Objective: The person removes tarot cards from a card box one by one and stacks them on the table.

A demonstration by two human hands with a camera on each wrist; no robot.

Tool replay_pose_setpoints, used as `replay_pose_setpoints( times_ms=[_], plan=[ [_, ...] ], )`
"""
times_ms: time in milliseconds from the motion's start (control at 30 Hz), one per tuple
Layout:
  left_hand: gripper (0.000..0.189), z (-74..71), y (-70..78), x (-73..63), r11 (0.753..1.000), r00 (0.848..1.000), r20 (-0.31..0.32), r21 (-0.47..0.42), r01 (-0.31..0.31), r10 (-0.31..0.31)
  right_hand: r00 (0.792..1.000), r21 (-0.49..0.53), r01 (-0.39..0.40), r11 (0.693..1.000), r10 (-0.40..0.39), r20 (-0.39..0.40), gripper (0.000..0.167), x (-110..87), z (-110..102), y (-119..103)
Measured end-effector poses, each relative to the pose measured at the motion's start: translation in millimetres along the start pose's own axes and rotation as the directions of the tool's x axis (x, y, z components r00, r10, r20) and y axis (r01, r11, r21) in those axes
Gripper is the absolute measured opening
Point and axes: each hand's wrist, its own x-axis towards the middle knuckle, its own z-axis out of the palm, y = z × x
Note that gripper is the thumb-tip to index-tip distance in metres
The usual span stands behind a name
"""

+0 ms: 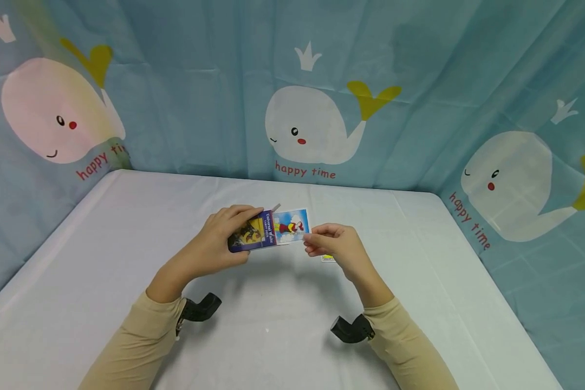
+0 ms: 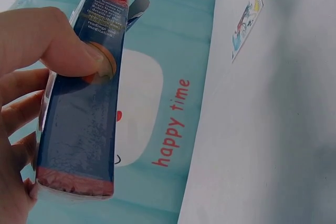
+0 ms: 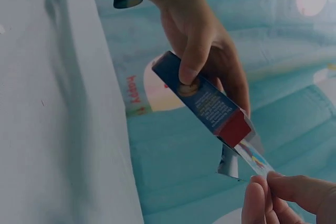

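Observation:
My left hand (image 1: 219,236) grips a dark blue tarot card box (image 1: 251,233), its thumb pressed on the narrow side in the left wrist view. The box's open end faces right, and a flap (image 2: 137,11) sticks out there. Between thumb and fingers, my right hand (image 1: 335,244) pinches the outer end of a tarot card (image 1: 291,225) with a red and yellow figure on blue sky. That card juts partly out of the box. Another card (image 2: 247,23) lies on the table; in the head view my right hand covers most of it.
A white cloth covers the table (image 1: 273,325). Behind and beside it hangs a blue curtain (image 1: 185,108) printed with whales. Each wrist carries a black camera mount, the left one (image 1: 202,307) and the right one (image 1: 351,329).

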Motion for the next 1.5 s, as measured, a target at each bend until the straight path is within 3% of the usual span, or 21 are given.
replay_pose_setpoints(
  times_ms=[1100, 1500],
  plan=[
    [0.080, -4.8, -3.0, -1.4, 1.000, 1.000, -0.021, 0.004, 0.005, -0.004, 1.000, 0.076, 0.004, 0.997, -0.002, -0.019, 0.032, 1.0, -11.8, -5.5],
    [0.081, -6.7, -1.9, -1.8, 1.000, 1.000, -0.017, -0.003, 0.007, -0.007, 0.999, 0.095, 0.043, 0.994, -0.040, -0.032, 0.030, 1.0, -16.6, -6.8]
  ],
)
